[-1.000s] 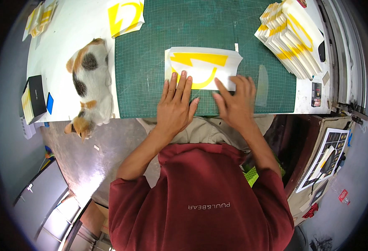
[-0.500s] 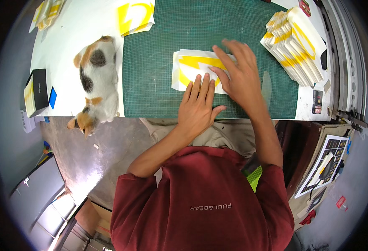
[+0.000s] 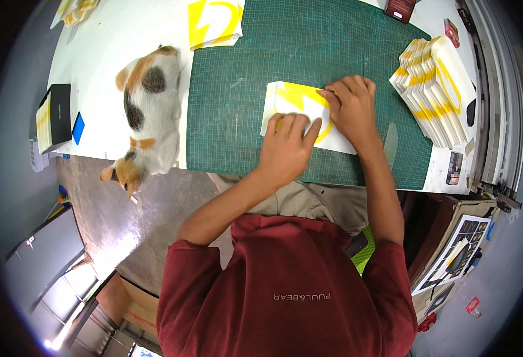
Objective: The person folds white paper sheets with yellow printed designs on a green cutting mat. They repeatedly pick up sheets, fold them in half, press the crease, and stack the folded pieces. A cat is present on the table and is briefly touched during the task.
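A white sheet with a yellow curved shape (image 3: 291, 95) lies on the green cutting mat (image 3: 231, 89). My left hand (image 3: 285, 149) rests flat on the sheet's near half, fingers close together and pressing down. My right hand (image 3: 352, 106) sits on the sheet's right part, its bent fingertips pinching at the sheet's far edge by the yellow shape. The hands cover much of the sheet.
A calico cat (image 3: 148, 113) lies on the white table (image 3: 103, 47) beside the mat's left edge. A fanned stack of similar sheets (image 3: 434, 83) stands at the right. Another yellow sheet (image 3: 214, 21) lies beyond the mat. A black box (image 3: 59, 113) lies far left.
Both hands were at the sheet's near edge. The right hand has moved across to its far edge, and the left hand has slid forward onto the sheet.
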A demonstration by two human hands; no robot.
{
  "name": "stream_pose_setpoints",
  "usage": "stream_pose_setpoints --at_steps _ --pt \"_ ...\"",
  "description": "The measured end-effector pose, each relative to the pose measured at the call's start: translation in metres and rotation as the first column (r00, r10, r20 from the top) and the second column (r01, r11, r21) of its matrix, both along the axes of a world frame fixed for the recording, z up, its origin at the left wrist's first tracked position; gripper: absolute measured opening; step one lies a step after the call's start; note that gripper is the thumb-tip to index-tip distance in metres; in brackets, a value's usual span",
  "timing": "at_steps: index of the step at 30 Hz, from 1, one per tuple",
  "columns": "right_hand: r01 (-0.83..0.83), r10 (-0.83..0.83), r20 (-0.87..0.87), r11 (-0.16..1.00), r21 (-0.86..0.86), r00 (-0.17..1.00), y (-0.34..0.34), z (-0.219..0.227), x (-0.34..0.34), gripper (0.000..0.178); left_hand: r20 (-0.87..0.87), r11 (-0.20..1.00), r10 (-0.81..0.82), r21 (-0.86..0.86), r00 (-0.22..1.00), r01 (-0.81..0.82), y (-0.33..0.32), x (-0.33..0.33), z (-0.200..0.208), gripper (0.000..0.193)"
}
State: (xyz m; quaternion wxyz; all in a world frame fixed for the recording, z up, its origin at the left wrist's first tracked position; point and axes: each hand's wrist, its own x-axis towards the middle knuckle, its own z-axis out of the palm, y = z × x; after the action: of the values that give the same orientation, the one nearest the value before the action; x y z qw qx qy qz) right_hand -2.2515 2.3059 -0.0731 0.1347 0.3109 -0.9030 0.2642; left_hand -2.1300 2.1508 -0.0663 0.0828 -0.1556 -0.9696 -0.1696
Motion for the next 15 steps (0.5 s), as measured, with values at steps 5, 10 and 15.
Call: stream_pose_setpoints --at_steps 5,10,15 --pt "0.118 -0.112 -0.055 0.985 0.123 0.992 -0.001 0.002 0.007 0.018 0.098 0.999 0.021 0.027 0.995 -0.024 -0.016 -0.017 0.002 0.071" --pt "-0.045 0.032 0.049 0.953 0.3 0.998 -0.019 0.006 0.051 0.068 0.087 1.0 0.028 0.009 0.996 -0.029 -0.034 -0.032 -0.006 0.091" --pt "0.001 -0.055 0.126 0.921 0.39 0.991 0.022 0.005 0.057 0.068 0.112 0.995 0.021 -0.095 0.993 -0.01 -0.038 -0.034 -0.007 0.105"
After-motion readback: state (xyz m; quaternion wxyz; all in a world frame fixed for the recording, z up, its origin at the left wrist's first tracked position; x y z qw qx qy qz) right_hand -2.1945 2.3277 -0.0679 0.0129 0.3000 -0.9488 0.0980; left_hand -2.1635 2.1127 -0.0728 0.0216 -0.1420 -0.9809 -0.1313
